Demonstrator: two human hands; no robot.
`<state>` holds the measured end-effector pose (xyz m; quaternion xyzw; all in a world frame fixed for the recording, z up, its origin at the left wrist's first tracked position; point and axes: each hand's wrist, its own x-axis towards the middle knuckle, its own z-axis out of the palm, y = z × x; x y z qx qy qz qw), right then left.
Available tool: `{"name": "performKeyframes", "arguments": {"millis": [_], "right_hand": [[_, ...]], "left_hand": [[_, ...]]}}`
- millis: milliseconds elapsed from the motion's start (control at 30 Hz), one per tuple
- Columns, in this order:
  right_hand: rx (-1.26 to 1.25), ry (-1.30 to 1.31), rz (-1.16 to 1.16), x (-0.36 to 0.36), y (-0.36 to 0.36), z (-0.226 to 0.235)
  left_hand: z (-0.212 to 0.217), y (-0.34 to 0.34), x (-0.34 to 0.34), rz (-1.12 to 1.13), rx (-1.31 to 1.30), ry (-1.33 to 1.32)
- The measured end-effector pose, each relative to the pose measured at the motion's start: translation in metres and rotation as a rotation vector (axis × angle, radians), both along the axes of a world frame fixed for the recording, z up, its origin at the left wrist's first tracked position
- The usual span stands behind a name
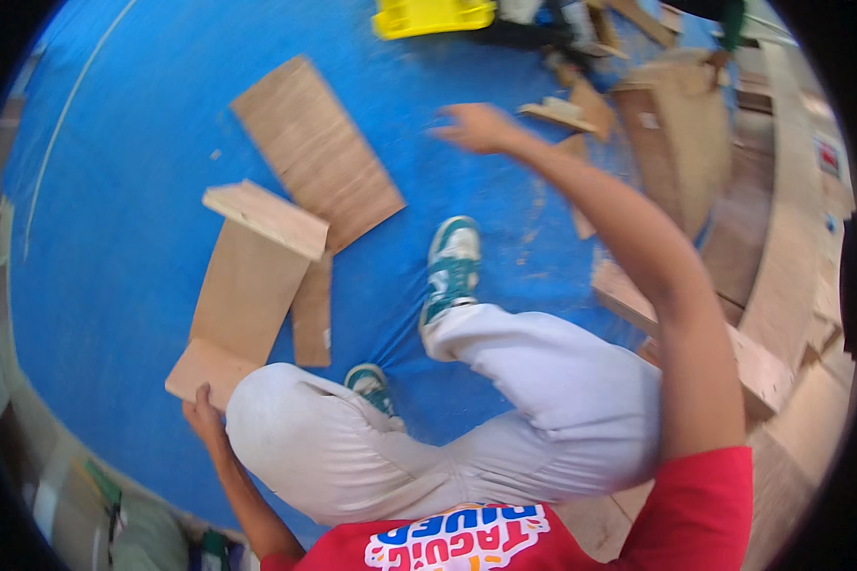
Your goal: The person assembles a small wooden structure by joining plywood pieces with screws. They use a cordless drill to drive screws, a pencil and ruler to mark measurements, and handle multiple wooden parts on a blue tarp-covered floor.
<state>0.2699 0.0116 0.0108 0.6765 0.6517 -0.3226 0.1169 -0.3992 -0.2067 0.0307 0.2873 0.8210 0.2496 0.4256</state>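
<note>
- Blue floor mat [114, 219], smooth with a slight sheen, some sawdust and chips near the middle. Person sits on it, grey trousers, red shirt, teal-and-white shoes [450, 266].
- Far left edge: shelving and clutter, too blurred to identify.
- Left hand [203, 411] at lower left, fingers curled over the near corner of the ply panel [243, 295]. Looks like a light grasp, thumb side hidden behind the knee.
- Ply panel: flat, pale tan, matte, roughly rectangular, lying on the mat. A short thick block [267, 219] lies across its far end, and a narrow strip [312, 309] lies touching its right edge.
- Beyond the block: larger brown board [316, 150], darker, visible grain, flat and angled on the mat.
- Step, as I judge it: steadying or picking up the near panel while the other arm reaches for more stock. Next move would need a firm grip on the corner and the block cleared off it first.
- Right hand [474, 126] stretched far out at upper middle, fingers spread and empty, motion-blurred. Nearest thing is a small wedge offcut [560, 112]; not touching it.
- Right side: heap of wood pieces [676, 143], thick planks and cut boards, raw edges, stacked unevenly.
- Top: yellow plastic crate [433, 16], and another person partly in view near it.
</note>
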Motion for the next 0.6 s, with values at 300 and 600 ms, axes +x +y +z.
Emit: {"name": "performKeyframes", "arguments": {"millis": [300,600], "right_hand": [[0.344,0.082,-0.307,-0.117,-0.083,-0.105],[0.068,0.387,-0.733,-0.204,-0.08,-0.075]], "left_hand": [[-0.014,0.045,-0.005,0.23,0.006,-0.094],[-0.036,0.039,0.072,0.338,0.064,-0.274]]}}
